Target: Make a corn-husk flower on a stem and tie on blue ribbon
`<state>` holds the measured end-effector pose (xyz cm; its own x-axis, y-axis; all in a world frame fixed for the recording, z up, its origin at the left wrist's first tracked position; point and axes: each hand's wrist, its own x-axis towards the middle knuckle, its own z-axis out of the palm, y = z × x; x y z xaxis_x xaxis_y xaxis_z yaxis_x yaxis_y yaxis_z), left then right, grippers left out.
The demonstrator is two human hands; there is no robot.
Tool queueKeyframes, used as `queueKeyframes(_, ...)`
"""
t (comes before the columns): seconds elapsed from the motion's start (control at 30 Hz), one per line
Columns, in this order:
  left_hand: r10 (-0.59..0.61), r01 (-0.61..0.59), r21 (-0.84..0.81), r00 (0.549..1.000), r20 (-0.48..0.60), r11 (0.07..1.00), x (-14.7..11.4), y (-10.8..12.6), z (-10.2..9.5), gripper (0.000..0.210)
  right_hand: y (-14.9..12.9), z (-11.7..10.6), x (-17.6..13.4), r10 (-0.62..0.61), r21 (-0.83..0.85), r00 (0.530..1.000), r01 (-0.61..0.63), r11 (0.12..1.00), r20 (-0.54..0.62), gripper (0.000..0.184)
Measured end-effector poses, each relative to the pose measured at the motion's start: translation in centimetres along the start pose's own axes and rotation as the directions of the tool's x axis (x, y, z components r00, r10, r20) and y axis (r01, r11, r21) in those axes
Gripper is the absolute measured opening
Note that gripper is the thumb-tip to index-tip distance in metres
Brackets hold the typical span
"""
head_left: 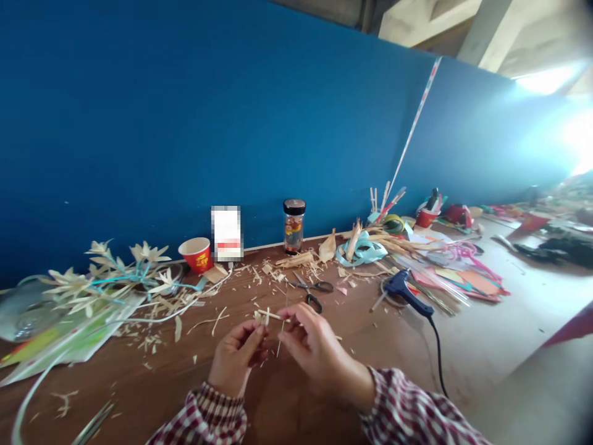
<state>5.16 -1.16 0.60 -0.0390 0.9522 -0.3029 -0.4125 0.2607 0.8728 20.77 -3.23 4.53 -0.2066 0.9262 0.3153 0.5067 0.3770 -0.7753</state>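
Note:
Pinched between the thumb and fingers of my left hand (238, 355) is a small piece of pale dried husk (262, 316), cut into narrow petal-like strips. My right hand (319, 349) is just beside it with curled fingers, and a thin pale strip (275, 316) runs from the husk piece to its fingertips. A fine light stick (280, 341) shows below, between the hands; whether a finger touches it I cannot tell. Beyond my hands lie black-handled scissors (319, 287) on the brown table (296, 402), among husk scraps.
At left, husk flowers (160, 278) lie near a red paper cup (198, 254) and a white cable (152, 320). A lidded jar (293, 228) stands by the blue partition (231, 123). To the right are a blue glue gun (407, 293) with its cord, blue ribbon (370, 251) and coloured sheets (477, 281). Tweezers (94, 423) lie front left.

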Motion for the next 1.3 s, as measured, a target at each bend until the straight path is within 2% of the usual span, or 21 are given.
queueKeyframes(0.1, 0.012, -0.012, -0.001, 1.0, -0.026, 1.0, 0.0, 0.0, 0.0, 0.034, 1.7, -4.0, -1.8, -0.103, -0.304, 0.995, 0.102, 0.947, 0.013, 0.025)
queueKeyframes(0.17, 0.019, -0.019, -0.003, 0.999, -0.032, 1.0, -0.1, 0.0, 0.2, 0.034, 3.8, -7.4, -2.9, -0.086, -0.567, 0.996, 0.075, 0.82, 0.008, 0.024)
queueKeyframes(0.23, 0.023, -0.023, -0.001, 0.999, -0.026, 1.0, -0.3, 0.1, 0.3, 0.034, 6.1, -11.0, -3.6, -0.024, -0.75, 0.996, -0.045, 0.66, -0.081, 0.025)
queueKeyframes(0.3, 0.018, -0.018, 0.002, 1.0, -0.022, 1.0, -0.5, 0.2, 0.4, 0.033, 8.2, -14.3, -4.2, 0.072, -0.839, 0.98, -0.198, 0.507, -0.188, 0.026)
queueKeyframes(0.37, 0.006, -0.006, 0.001, 1.0, -0.016, 1.0, -0.6, 0.3, 0.5, 0.033, 9.9, -16.7, -4.5, 0.163, -0.872, 0.942, -0.332, 0.358, -0.292, 0.026)
queueKeyframes(0.43, -0.006, 0.006, -0.003, 1.0, -0.008, 1.0, -0.7, 0.4, 0.6, 0.032, 11.2, -18.2, -4.8, 0.228, -0.874, 0.91, -0.401, 0.274, -0.345, 0.029)
queueKeyframes(0.5, -0.006, 0.006, -0.008, 1.0, -0.009, 1.0, -0.7, 0.5, 0.7, 0.032, 12.0, -18.7, -4.9, 0.274, -0.869, 0.887, -0.436, 0.235, -0.371, 0.031)
queueKeyframes(0.67, -0.006, 0.005, -0.021, 1.0, -0.019, 1.0, -0.6, 0.5, 0.6, 0.034, 12.8, -18.4, -5.2, 0.328, -0.851, 0.859, -0.474, 0.226, -0.392, 0.033)
queueKeyframes(0.8, -0.03, 0.03, -0.018, 0.999, -0.014, 0.999, -0.5, 0.5, 0.5, 0.036, 13.0, -18.6, -5.5, 0.234, -0.848, 0.888, -0.451, 0.278, -0.395, 0.03)
queueKeyframes(0.93, -0.048, 0.048, -0.004, 0.999, -0.017, 0.999, -0.4, 0.5, 0.5, 0.037, 13.6, -19.4, -6.3, 0.126, -0.807, 0.887, -0.457, 0.374, -0.444, 0.027)
queueKeyframes(1.13, -0.039, 0.039, -0.007, 0.999, -0.022, 0.999, -0.5, 0.5, 0.5, 0.037, 14.4, -20.3, -6.8, 0.09, -0.732, 0.892, -0.418, 0.538, -0.443, 0.031)
queueKeyframes(1.3, -0.04, 0.04, -0.008, 0.999, -0.024, 0.999, -0.5, 0.4, 0.5, 0.035, 14.3, -20.7, -6.6, 0.13, -0.59, 0.835, -0.478, 0.65, -0.534, 0.029)
